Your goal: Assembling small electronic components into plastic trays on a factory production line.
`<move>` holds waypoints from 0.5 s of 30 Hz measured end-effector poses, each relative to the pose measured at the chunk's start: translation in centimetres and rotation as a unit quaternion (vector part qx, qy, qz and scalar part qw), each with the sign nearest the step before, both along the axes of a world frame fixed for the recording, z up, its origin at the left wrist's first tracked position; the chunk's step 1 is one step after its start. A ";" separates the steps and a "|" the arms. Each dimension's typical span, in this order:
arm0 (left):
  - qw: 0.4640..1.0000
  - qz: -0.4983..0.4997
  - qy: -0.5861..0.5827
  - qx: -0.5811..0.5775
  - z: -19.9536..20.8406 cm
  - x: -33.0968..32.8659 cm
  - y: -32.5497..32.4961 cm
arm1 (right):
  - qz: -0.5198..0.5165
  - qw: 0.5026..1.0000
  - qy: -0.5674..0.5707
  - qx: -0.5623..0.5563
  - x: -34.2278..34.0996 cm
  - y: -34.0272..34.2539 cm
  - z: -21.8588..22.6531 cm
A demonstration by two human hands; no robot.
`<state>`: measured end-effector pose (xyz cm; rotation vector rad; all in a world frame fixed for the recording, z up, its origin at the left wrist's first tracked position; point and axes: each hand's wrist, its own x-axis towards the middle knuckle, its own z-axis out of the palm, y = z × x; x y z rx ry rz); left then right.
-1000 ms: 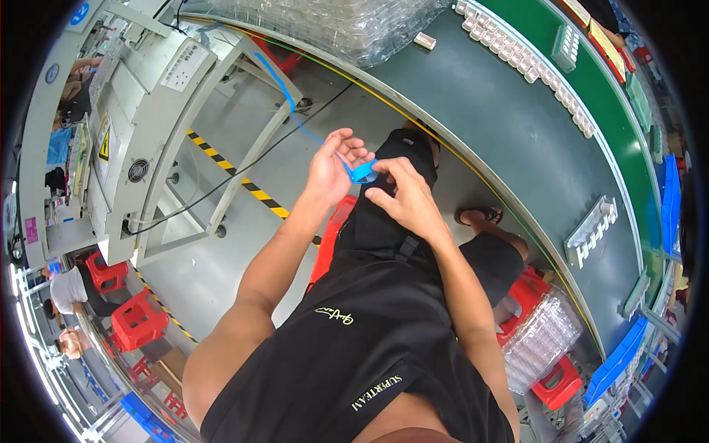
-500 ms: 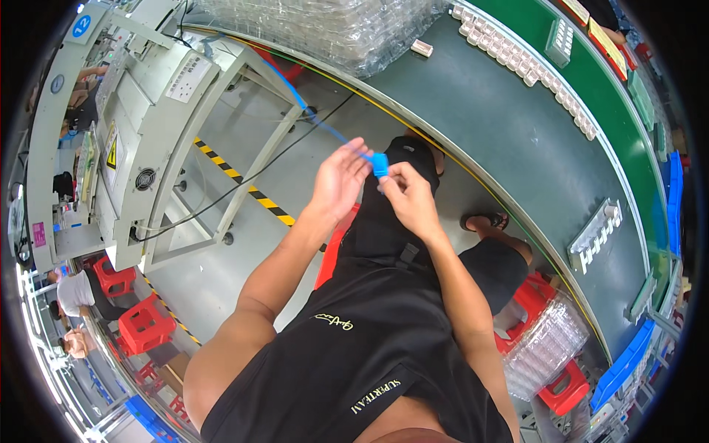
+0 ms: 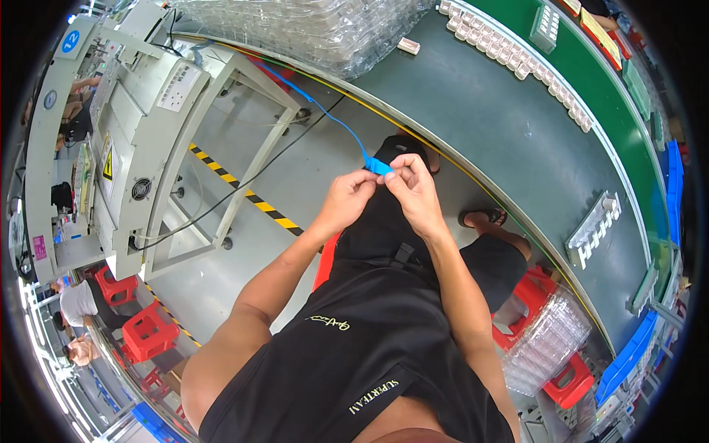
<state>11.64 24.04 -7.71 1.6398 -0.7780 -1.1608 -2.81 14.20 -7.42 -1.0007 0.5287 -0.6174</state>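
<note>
A blue anti-static wrist strap (image 3: 378, 166) is held up in front of my body, over my dark trousers. From its far end a thin blue cord (image 3: 344, 127) runs up and left to the bench edge. My right hand (image 3: 416, 198) pinches the strap's near end between thumb and fingers. Just left of it, my left hand (image 3: 347, 201) has its thumb and fingertips closed on the strap's side. Part of the strap is hidden behind the fingertips.
A pale machine frame (image 3: 166, 96) stands at left, a black cable (image 3: 255, 173) hanging from it. Along the right curves a green-grey bench (image 3: 473, 111) with a row of small clear boxes (image 3: 509, 55), a wrapped stack (image 3: 310, 33) and a white comb-like fixture (image 3: 594, 229). Red stools (image 3: 150, 330) stand below.
My left hand has gone from spread fingers to a pinch at the strap. The strap has tilted and dropped slightly; its cord now hangs in a looser curve.
</note>
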 end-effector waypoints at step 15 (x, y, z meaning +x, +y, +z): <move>0.988 0.065 -0.048 -0.129 2.3 -2.3 -2.1 | -0.006 1.000 -0.007 -0.027 -1.3 -0.1 -0.6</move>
